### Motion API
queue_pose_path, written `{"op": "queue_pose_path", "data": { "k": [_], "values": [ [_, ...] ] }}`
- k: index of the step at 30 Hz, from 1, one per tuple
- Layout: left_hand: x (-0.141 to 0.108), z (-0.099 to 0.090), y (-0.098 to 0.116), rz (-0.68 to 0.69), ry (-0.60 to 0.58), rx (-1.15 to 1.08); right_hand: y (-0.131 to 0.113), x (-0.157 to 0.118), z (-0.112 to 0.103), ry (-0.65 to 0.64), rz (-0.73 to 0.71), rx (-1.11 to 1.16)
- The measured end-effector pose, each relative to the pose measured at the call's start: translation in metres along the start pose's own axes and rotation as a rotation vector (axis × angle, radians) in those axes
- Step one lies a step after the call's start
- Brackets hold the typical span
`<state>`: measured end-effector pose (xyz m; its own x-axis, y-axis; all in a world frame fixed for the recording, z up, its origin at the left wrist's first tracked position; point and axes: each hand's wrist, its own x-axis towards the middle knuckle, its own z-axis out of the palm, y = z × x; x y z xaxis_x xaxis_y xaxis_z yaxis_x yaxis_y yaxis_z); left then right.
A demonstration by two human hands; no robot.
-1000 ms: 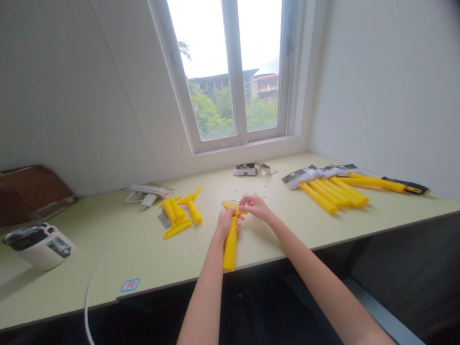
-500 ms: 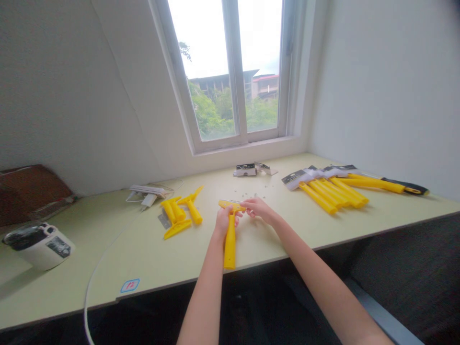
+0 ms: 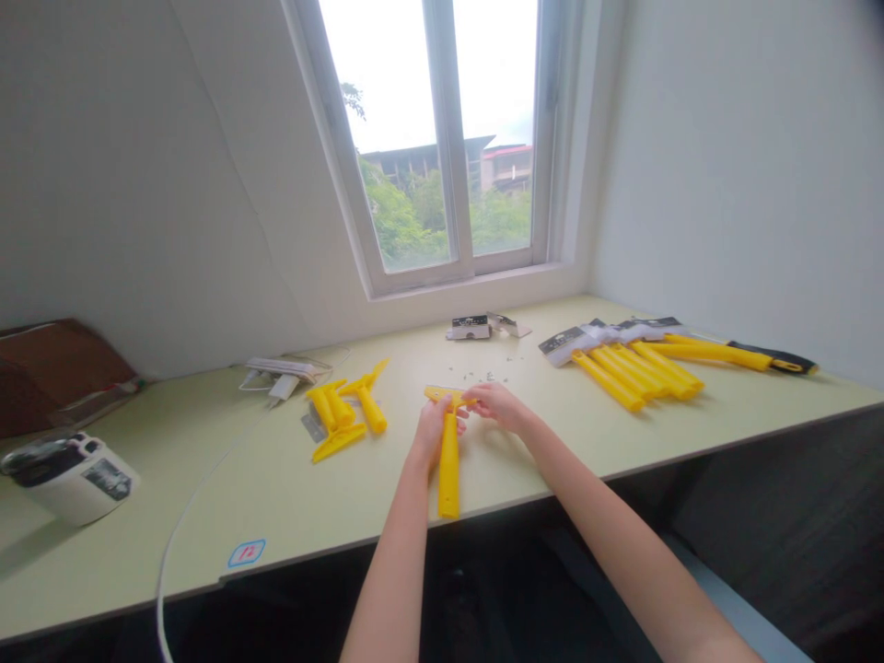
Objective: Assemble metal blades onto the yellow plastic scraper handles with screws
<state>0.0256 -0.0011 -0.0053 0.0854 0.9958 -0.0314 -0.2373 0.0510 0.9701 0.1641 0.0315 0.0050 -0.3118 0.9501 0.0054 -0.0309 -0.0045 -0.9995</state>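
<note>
A yellow scraper [image 3: 448, 465] with a wide T-shaped head lies near the table's front edge, its handle toward me. My left hand [image 3: 432, 428] is closed round the neck just below the head. At the right end of the head, my right hand [image 3: 498, 407] has its fingers pinched together against it; anything small between them is hidden. Several tiny screws [image 3: 489, 377] are scattered on the table beyond my hands. To the left lie several more yellow scrapers [image 3: 334, 405], some with a grey metal blade [image 3: 313, 425] showing beside them.
Several packaged yellow-handled tools [image 3: 608, 378] lie at the right, with a black-handled one [image 3: 780, 357] behind. Small boxes [image 3: 470, 328] stand near the window. At the left are a power strip [image 3: 283, 370], a white cable [image 3: 180, 527], a lidded mug [image 3: 75, 483] and a cardboard box [image 3: 65, 373].
The held scraper has shifted slightly to the right, its handle with it, and my left hand has moved along. My right hand stays at the head's right end.
</note>
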Motion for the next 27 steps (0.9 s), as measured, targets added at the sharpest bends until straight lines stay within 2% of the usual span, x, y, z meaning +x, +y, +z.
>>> {"op": "queue_pose_path", "data": {
  "k": [3,5,6,7,9,11,13,16,19,22,27],
  "values": [
    [-0.001,-0.001,-0.001,0.074,0.23,0.111,-0.001,0.001,-0.003,0.091,0.01,0.007],
    [-0.004,-0.004,0.001,0.197,0.396,0.26,-0.002,0.001,-0.004,0.149,0.013,-0.002],
    [-0.007,-0.005,0.003,0.275,0.43,0.356,-0.002,0.001,-0.005,0.169,0.009,-0.012],
    [-0.01,-0.006,0.005,0.365,0.414,0.462,-0.002,0.001,-0.006,0.182,0.0,-0.023],
    [-0.017,-0.006,0.01,0.519,0.278,0.672,-0.002,0.0,-0.006,0.186,-0.015,-0.046],
    [-0.025,-0.003,0.015,0.584,0.165,0.88,0.0,-0.001,-0.007,0.181,-0.016,-0.06],
    [-0.032,0.002,0.018,0.553,0.117,1.006,0.002,-0.001,-0.007,0.181,-0.011,-0.063],
    [-0.04,0.012,0.02,0.424,0.046,1.079,0.003,-0.001,-0.007,0.183,-0.015,-0.06],
    [-0.044,0.019,0.018,0.332,0.086,1.101,-0.001,-0.003,-0.004,0.177,-0.007,-0.051],
    [-0.044,0.023,0.015,0.308,0.122,1.115,-0.005,-0.005,-0.001,0.159,0.009,-0.032],
    [-0.037,0.024,0.012,0.335,0.108,1.092,-0.011,-0.009,0.001,0.149,-0.003,0.007]
  ]
}}
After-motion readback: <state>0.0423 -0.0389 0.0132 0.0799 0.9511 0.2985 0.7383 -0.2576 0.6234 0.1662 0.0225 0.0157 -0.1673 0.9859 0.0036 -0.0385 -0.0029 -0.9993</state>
